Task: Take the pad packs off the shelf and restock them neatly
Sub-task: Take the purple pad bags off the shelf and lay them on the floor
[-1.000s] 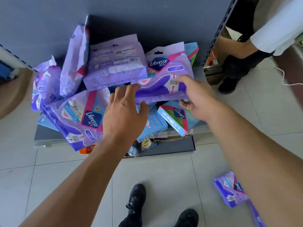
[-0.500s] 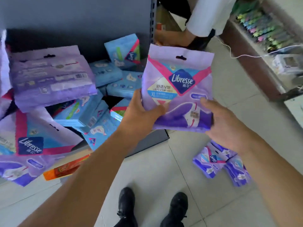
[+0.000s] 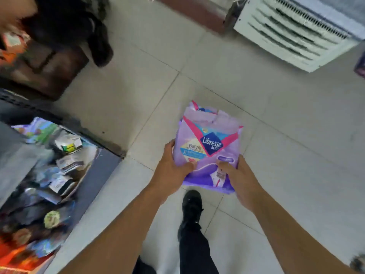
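A purple Libresse pad pack (image 3: 209,147) is held low over the tiled floor, label facing up. My left hand (image 3: 171,171) grips its lower left corner, thumb on the front. My right hand (image 3: 240,180) grips its lower right corner, thumb pressed near the barcode. Edges of other purple packs (image 3: 199,110) show just beyond the held pack's top edge; whether they lie on the floor or under it I cannot tell. The shelf (image 3: 98,175) with its dark base is at the left, blurred, holding mixed small goods.
My black shoe (image 3: 192,206) and trouser leg stand right below the pack. Another person's dark shoes (image 3: 98,36) are at the top left beside a brown cabinet (image 3: 39,72). A white louvred unit (image 3: 296,30) sits top right. Pale floor tiles (image 3: 296,155) stretch around.
I lifted the purple pack off the shelf pile with both hands and turned right; the pack now hangs low over the floor, and the shelf has slid to the left edge.
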A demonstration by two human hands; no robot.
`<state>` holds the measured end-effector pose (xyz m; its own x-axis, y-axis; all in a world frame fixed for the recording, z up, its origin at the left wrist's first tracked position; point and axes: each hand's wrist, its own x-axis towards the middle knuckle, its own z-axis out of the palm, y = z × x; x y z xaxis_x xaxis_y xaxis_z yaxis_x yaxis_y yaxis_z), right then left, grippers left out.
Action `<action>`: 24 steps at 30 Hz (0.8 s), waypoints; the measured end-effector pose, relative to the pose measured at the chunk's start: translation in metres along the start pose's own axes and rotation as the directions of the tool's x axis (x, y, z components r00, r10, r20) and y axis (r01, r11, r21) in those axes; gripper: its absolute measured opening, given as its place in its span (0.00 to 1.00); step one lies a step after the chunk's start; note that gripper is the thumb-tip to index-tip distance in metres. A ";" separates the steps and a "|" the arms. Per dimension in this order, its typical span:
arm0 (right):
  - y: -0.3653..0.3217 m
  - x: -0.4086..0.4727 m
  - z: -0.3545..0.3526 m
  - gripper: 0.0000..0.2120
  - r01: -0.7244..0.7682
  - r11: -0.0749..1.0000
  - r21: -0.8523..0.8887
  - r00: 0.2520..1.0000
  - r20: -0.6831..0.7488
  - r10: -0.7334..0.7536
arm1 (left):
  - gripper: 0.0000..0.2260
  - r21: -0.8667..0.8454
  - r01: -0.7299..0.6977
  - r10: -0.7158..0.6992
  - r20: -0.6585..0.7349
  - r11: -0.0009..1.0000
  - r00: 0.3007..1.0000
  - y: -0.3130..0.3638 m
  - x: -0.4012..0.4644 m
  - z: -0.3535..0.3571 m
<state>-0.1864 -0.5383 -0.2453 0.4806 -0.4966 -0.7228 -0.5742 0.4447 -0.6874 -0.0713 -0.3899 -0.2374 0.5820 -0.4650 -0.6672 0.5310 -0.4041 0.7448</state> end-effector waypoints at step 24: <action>0.315 0.308 -0.076 0.14 -0.177 0.981 -0.080 0.890 -0.438 0.124 | 0.43 0.618 -0.003 0.021 -0.023 0.786 1.000 -0.256 0.342 0.020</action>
<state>-0.2692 -0.6075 -0.6788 0.0658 -0.7135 -0.6976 -0.7013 0.4643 -0.5410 -0.0202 -0.4611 -0.6564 0.6068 -0.4554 -0.6514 0.0351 -0.8034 0.5943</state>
